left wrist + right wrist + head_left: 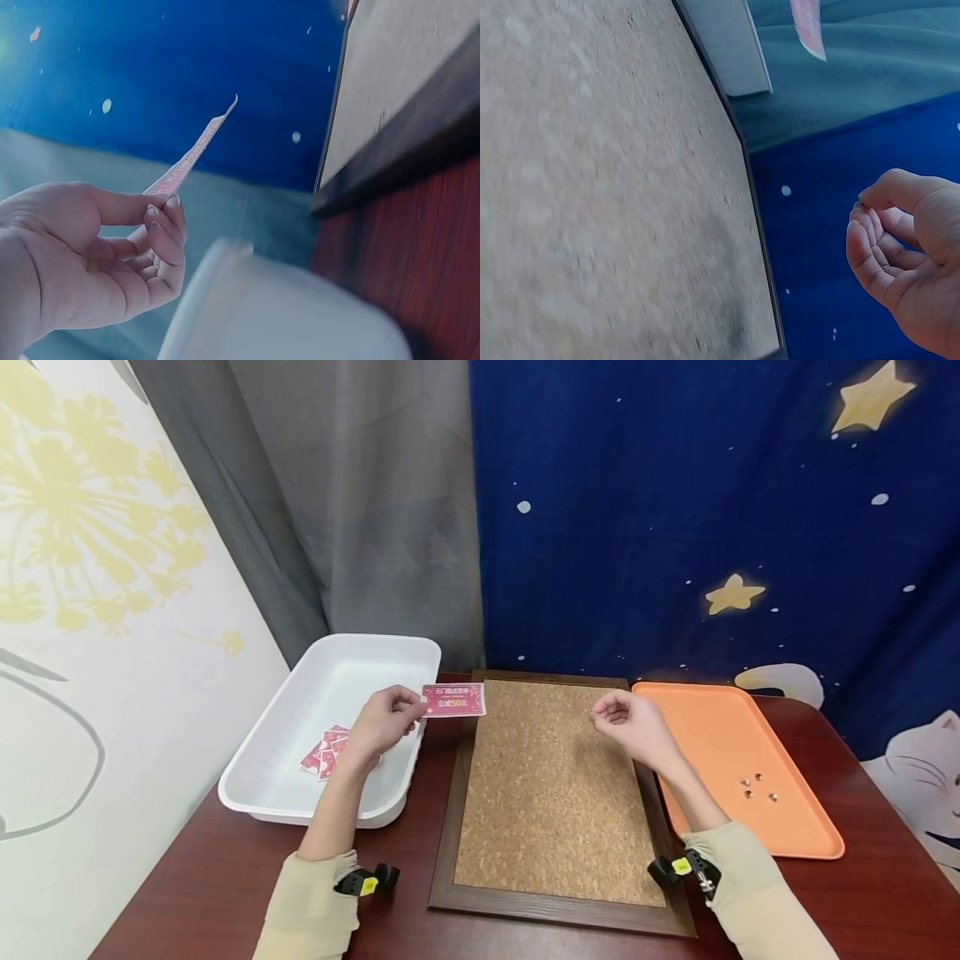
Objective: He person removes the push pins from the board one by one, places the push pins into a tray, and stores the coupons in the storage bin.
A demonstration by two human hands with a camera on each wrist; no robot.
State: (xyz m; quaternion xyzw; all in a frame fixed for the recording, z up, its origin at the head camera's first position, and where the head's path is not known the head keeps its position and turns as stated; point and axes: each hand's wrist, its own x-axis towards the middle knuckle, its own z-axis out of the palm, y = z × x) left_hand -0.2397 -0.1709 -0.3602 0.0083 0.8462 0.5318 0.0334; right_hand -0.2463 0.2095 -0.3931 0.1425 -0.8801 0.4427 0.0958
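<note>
My left hand [386,722] pinches a red and white paper coupon [453,700] between thumb and fingers, above the right rim of a white plastic tub [330,652]. From the left wrist view the coupon [191,161] appears nearly edge-on, its far end bent. More red coupons [330,750] lie overlapping in the tub, partly behind the left forearm. My right hand [633,722] hovers over the right side of a wood-framed cork board [555,793]. Its fingers curl and the thumb meets the index fingertip in the right wrist view; whether something tiny is between them is unclear.
An orange tray [697,718] stands right of the board, with several small shiny studs [759,777] on it. Everything stands on a dark red wooden table [405,910]. Grey and blue star-patterned curtains [637,527] hang behind, and a patterned white wall [112,693] rises at left.
</note>
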